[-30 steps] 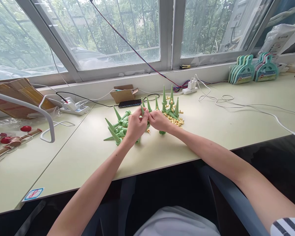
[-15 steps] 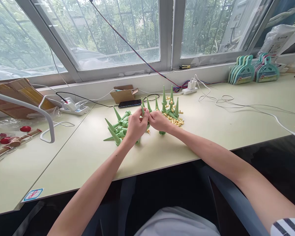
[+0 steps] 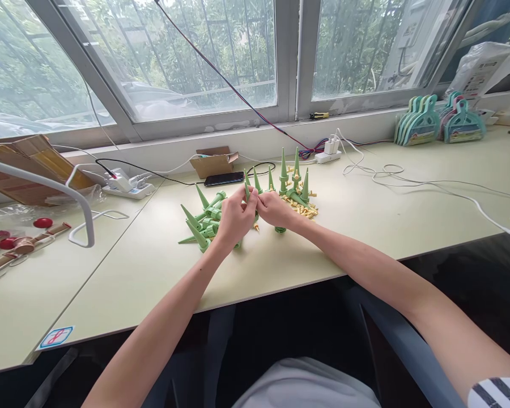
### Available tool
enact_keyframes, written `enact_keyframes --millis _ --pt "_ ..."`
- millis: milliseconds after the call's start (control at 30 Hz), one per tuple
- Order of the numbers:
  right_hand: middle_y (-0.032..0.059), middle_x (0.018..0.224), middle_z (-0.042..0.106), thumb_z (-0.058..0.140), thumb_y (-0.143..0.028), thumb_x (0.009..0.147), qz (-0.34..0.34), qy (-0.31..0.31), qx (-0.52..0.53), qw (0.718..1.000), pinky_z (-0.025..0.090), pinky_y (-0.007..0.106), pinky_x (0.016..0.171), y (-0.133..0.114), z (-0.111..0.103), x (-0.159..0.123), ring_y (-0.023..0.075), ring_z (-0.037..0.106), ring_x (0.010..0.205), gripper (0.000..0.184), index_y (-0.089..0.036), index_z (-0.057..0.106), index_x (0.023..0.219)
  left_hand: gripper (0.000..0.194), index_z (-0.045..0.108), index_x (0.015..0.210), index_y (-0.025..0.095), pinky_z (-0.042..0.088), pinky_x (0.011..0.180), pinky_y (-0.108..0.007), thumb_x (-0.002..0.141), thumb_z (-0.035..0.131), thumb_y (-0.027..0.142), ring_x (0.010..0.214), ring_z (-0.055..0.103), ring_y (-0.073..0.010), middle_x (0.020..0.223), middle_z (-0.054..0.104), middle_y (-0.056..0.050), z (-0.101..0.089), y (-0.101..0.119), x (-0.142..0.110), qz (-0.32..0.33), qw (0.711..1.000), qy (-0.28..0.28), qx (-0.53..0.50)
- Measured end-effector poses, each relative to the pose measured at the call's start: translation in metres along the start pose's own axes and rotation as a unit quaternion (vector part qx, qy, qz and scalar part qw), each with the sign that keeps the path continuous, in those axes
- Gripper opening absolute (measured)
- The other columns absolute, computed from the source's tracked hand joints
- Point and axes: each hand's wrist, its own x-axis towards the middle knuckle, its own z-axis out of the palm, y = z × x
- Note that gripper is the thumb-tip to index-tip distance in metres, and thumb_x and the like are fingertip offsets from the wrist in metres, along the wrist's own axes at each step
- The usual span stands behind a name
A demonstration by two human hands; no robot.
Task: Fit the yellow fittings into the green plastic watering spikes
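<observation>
Over the table, my left hand [image 3: 234,216] is closed around a green watering spike [image 3: 247,194], its pointed tip showing above the fingers. My right hand [image 3: 275,207] meets it at the fingertips, pinched on a small part that the fingers hide. Left of my hands lies a pile of green spikes [image 3: 204,222], several with their tips raised. Behind and right of them, several green spikes [image 3: 283,170] stand upright, some with yellow valves fitted. Small yellow valves [image 3: 308,211] lie heaped beside my right wrist. A single yellow piece [image 3: 256,227] shows just under my hands.
A black phone [image 3: 224,179] and an open cardboard box [image 3: 215,163] sit behind the pile. White cables [image 3: 391,170] trail across the right of the table from a power strip [image 3: 328,157]. A white metal frame [image 3: 85,215] and red balls [image 3: 43,222] are at left.
</observation>
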Motion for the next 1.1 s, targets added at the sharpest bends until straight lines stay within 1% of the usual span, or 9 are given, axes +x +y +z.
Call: enact_keyframes --millis 200,367,600,733,1100 --pt "-0.004 0.047 0.028 0.034 -0.032 0.099 0.004 -0.009 0.0 1.0 0.021 0.024 0.05 -0.0014 -0.0011 -0.0005 0.0065 0.023 0.048 0.048 -0.019 0.029 0.053 0.027 0.06 0.09 0.019 0.032 0.043 -0.02 0.093 0.048 0.043 0.043 0.036 -0.0057 0.066 0.051 0.003 -0.0001 -0.0006 0.0 0.001 1.0 0.0 0.004" --pt "-0.0039 0.048 0.029 0.033 -0.032 0.099 -0.002 -0.005 -0.005 1.0 0.022 0.023 0.05 0.0004 -0.0001 -0.0003 0.0064 0.024 0.049 0.048 -0.018 0.029 0.053 0.027 0.06 0.09 0.02 0.032 0.043 -0.021 0.094 0.048 0.043 0.043 0.036 -0.0061 0.066 0.052 0.003 0.0 -0.001 -0.0001 0.003 1.0 0.001 0.011" --pt "-0.0038 0.048 0.03 0.033 -0.042 0.1 0.001 -0.008 -0.008 1.0 0.022 0.023 0.05 -0.0003 -0.0001 -0.0007 0.0064 0.024 0.049 0.053 -0.018 0.03 0.054 0.028 0.06 0.09 0.02 0.033 0.043 -0.021 0.094 0.047 0.044 0.044 0.035 -0.0068 0.066 0.052 0.003 -0.0002 -0.0019 0.0002 0.005 1.0 -0.001 0.014" --pt "-0.0034 0.049 0.031 0.031 -0.044 0.101 0.003 -0.011 -0.014 1.0 0.022 0.024 0.051 -0.0018 0.0 -0.0005 0.0067 0.025 0.05 0.053 -0.018 0.031 0.054 0.028 0.06 0.09 0.02 0.034 0.045 -0.021 0.094 0.047 0.045 0.044 0.036 -0.0068 0.067 0.053 0.003 -0.0003 -0.0022 -0.0001 0.006 1.0 0.002 0.014" --pt "-0.003 0.051 0.029 0.029 -0.049 0.1 0.004 -0.012 -0.003 1.0 0.023 0.024 0.051 0.0003 0.0007 0.0005 0.0074 0.025 0.051 0.056 -0.019 0.031 0.054 0.029 0.059 0.086 0.02 0.029 0.041 -0.021 0.093 0.048 0.046 0.042 0.034 -0.0063 0.062 0.049 0.003 -0.0004 0.0006 -0.0004 0.002 1.0 0.001 -0.009"
